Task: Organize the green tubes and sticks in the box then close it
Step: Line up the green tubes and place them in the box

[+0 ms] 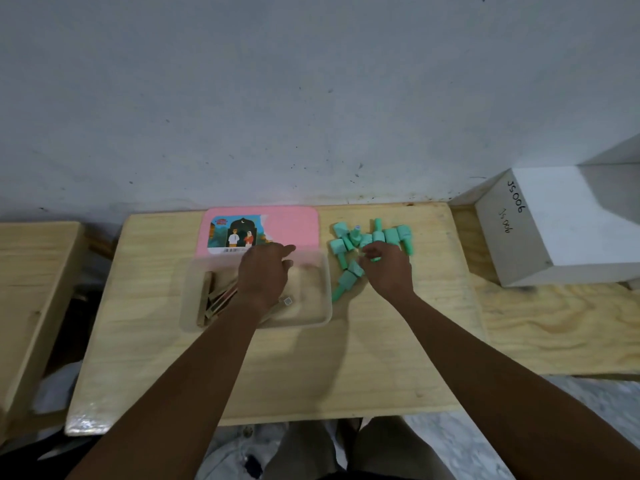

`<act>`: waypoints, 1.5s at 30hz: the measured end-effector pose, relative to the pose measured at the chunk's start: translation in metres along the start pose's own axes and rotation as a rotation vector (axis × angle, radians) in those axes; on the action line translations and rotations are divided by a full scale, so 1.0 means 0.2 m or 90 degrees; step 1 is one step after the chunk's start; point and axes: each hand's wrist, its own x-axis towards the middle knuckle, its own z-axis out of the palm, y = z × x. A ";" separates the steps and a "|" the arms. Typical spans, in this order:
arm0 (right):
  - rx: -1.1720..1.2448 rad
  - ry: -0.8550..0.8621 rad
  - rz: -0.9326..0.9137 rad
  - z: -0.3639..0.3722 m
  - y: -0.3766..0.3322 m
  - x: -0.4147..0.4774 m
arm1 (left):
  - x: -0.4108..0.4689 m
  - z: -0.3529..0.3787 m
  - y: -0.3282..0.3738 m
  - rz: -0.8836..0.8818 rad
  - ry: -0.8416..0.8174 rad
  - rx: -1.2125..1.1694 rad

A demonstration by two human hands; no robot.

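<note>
Nearest, the box (325, 306) is seen on the bench (277, 375), with the sticks (212, 299) heaped loosely at its left end and no tubes in it yet. The left hand (265, 273) is held over the box with fingers loosely spread and nothing gripped; whether the box is touched cannot be told. Should the box not be steadied, it could be nudged across the bench when tubes are dropped in. Just right of the box, the right hand (386, 268) is curled over the tubes (391, 235), and one or two appear to be pinched at the fingertips. If too many are gathered at once, some could be dropped short of the rim or sent rolling toward the bench edge. Tubes piled unsorted over the crossed sticks could be left standing too high, so that the lid (294, 225), laid flat behind the box, could not be pressed down fully.
</note>
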 end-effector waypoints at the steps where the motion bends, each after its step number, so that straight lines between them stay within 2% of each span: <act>1: 0.000 0.006 -0.002 0.00 -0.01 0.03 | 0.02 0.00 0.01 -0.015 0.015 -0.002; 5: 0.004 0.028 -0.018 0.00 -0.05 0.14 | 0.08 0.01 0.04 -0.054 0.034 0.018; 15: -0.044 -0.012 -0.060 0.02 -0.09 0.29 | 0.13 0.07 0.03 -0.036 0.038 0.004; 19: -0.019 -0.014 -0.063 0.00 -0.09 0.28 | 0.12 0.06 0.02 -0.043 0.032 -0.019; 25: -0.019 -0.019 -0.065 -0.03 -0.10 0.27 | 0.14 0.00 0.04 -0.042 -0.029 -0.081; 28: -0.046 -0.033 -0.061 -0.02 -0.10 0.27 | 0.19 0.00 0.08 -0.039 -0.098 -0.121; 32: -0.062 -0.035 -0.063 -0.01 -0.06 0.27 | 0.34 0.04 0.21 0.003 -0.135 -0.145; 40: -0.067 -0.002 -0.093 -0.02 0.03 0.28 | 0.61 0.17 0.43 0.170 -0.233 0.027; 45: -0.046 0.039 -0.088 -0.07 0.02 0.27 | 0.63 0.21 0.49 0.215 -0.229 0.086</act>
